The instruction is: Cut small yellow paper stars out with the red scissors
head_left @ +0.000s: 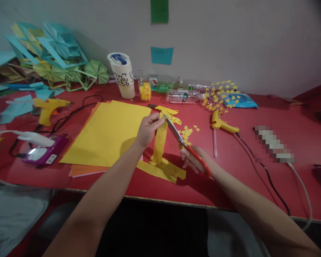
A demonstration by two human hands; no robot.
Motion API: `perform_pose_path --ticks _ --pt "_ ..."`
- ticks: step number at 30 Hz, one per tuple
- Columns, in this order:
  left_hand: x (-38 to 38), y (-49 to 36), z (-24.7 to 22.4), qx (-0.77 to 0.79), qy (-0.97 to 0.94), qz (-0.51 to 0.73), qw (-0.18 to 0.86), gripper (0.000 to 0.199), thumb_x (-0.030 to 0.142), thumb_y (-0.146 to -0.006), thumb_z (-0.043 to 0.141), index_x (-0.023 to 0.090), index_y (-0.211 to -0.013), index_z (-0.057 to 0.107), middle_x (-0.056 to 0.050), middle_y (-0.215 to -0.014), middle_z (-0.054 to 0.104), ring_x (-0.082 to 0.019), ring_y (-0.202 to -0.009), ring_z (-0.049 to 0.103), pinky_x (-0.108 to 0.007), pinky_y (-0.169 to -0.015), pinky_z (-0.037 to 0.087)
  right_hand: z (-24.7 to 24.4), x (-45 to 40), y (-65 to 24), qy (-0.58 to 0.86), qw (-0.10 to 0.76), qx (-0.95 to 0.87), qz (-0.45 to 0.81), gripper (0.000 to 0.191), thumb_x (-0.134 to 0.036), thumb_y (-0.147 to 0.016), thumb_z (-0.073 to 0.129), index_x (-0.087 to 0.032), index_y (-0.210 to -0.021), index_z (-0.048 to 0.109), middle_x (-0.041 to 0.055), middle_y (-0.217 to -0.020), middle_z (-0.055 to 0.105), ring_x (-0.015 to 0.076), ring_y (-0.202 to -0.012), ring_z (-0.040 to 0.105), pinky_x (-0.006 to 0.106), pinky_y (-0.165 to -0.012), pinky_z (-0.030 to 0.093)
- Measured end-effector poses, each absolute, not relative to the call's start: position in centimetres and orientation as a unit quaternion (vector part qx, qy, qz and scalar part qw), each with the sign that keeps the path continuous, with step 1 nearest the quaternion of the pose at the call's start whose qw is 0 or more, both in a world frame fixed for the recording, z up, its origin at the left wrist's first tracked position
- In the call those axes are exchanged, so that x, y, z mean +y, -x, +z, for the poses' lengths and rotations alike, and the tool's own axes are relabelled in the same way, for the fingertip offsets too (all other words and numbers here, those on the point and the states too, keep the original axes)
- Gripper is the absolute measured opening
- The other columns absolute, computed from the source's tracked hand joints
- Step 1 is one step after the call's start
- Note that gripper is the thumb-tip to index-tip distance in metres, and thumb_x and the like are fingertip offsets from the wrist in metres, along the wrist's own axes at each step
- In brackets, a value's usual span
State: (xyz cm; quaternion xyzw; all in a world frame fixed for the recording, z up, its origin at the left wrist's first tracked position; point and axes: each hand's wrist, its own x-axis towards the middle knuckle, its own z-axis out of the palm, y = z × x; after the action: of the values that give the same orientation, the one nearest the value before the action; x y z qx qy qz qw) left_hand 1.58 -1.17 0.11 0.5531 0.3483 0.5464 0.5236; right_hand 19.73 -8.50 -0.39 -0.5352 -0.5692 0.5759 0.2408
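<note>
Inward of the surface's (pixel 139 182) front edge, my left hand (pixel 149 130) pinches a yellow strip (pixel 160 142), right hand (pixel 188 161) grips scissors (pixel 175 130); drifting tips could nick me.

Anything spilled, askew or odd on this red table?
Mostly ordinary clutter, nothing visibly spilled. A clear bottle lies on its side near the wall, and small yellow stars lie loose near the scissors. Oddest is a pixelated patch at right, hiding whatever lies there.
</note>
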Motion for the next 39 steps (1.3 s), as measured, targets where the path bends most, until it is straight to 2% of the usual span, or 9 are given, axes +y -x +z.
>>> perform_pose_path --ticks 4,10,18,23,26,30,32,36,39 --pt "-1.2 -1.4 0.2 0.339 -0.541 0.545 0.544 0.029 0.025 -0.072 0.06 0.017 -0.052 0.04 0.003 -0.054 0.029 -0.008 -0.05 0.026 -0.025 -0.051 0.021 -0.2 -8.5 -19.7 0.54 0.241 -0.567 0.573 0.047 -0.064 -0.073 0.056 -0.021 -0.06 0.044 -0.0113 -0.029 0.033 0.0062 -0.026 0.037 0.025 -0.048 0.05" --pt "-1.2 -1.4 0.3 0.331 -0.532 0.541 0.561 0.028 0.025 -0.071 0.062 0.017 -0.053 0.043 0.004 -0.053 0.032 -0.007 -0.049 0.027 -0.024 -0.05 0.023 0.1 -8.6 -19.7 0.56 0.23 -0.565 0.561 0.047 -0.065 -0.071 0.056 -0.022 -0.059 0.045 -0.0092 -0.031 0.034 0.0095 -0.031 0.045 0.019 -0.032 0.034" --pt "-0.8 -0.7 0.2 0.352 -0.531 0.506 0.581 0.028 0.028 -0.07 0.064 0.017 -0.054 0.044 0.005 -0.051 0.033 -0.006 -0.047 0.031 -0.023 -0.049 0.025 0.1 -8.5 -20.0 0.557 0.239 -0.567 0.558 0.044 -0.062 -0.069 0.06 -0.022 -0.059 0.044 -0.0096 -0.033 0.033 0.01 -0.033 0.049 0.018 -0.028 0.028" --pt "-0.3 -0.3 0.2 0.377 -0.541 0.494 0.566 0.022 0.026 -0.069 0.064 0.017 -0.056 0.05 0.005 -0.052 0.039 -0.006 -0.048 0.035 -0.023 -0.049 0.029 0.0 -8.2 -20.2 0.567 0.247 -0.556 0.556 0.044 -0.06 -0.067 0.062 -0.021 -0.058 0.045 -0.0091 -0.033 0.036 0.0096 -0.032 0.049 0.018 -0.027 0.028" --pt "0.0 -0.3 0.3 0.408 -0.546 0.533 0.502 0.01 0.022 -0.07 0.062 0.017 -0.063 0.057 0.003 -0.058 0.048 -0.007 -0.052 0.042 -0.023 -0.052 0.034 -0.5 -8.0 -20.3 0.578 0.257 -0.55 0.546 0.045 -0.063 -0.067 0.062 -0.021 -0.059 0.046 -0.0085 -0.033 0.037 0.0108 -0.031 0.049 0.019 -0.026 0.028" --pt "-0.5 -0.5 0.7 0.427 -0.535 0.62 0.382 0.005 0.016 -0.07 0.063 0.018 -0.067 0.06 0.002 -0.064 0.056 -0.006 -0.058 0.05 -0.021 -0.056 0.039 -0.9 -7.8 -20.5 0.564 0.284 -0.546 0.55 0.049 -0.067 -0.07 0.057 -0.022 -0.059 0.045 -0.0108 -0.028 0.034 0.0077 -0.025 0.039 0.024 -0.041 0.046" --pt "-1.1 -0.8 1.1 0.41 -0.553 0.574 0.442 0.015 0.024 -0.077 0.059 0.018 -0.063 0.06 0.003 -0.05 0.05 -0.005 -0.043 0.04 -0.021 -0.045 0.032 -1.0 -7.7 -20.6 0.557 0.289 -0.547 0.554 0.05 -0.069 -0.07 0.056 -0.022 -0.058 0.043 -0.0112 -0.028 0.034 0.007 -0.024 0.036 0.027 -0.047 0.05" --pt "-2.2 -1.7 1.0 0.35 -0.579 0.318 0.664 0.039 0.048 -0.082 0.052 0.017 -0.063 0.065 -0.001 -0.043 0.052 -0.005 -0.031 0.034 -0.024 -0.035 0.02 -0.9 -7.7 -20.5 0.567 0.277 -0.549 0.548 0.05 -0.07 -0.07 0.056 -0.023 -0.059 0.044 -0.0097 -0.028 0.035 0.01 -0.027 0.042 0.026 -0.042 0.046" --pt "-2.4 -2.5 0.2 0.348 -0.509 0.297 0.73 0.04 0.054 -0.081 0.05 0.018 -0.069 0.063 0.0 -0.041 0.049 -0.005 -0.03 0.032 -0.023 -0.034 0.017 -0.9 -7.7 -20.4 0.556 0.282 -0.551 0.554 0.051 -0.071 -0.069 0.055 -0.022 -0.059 0.044 -0.0107 -0.027 0.035 0.0079 -0.025 0.037 0.029 -0.048 0.051"
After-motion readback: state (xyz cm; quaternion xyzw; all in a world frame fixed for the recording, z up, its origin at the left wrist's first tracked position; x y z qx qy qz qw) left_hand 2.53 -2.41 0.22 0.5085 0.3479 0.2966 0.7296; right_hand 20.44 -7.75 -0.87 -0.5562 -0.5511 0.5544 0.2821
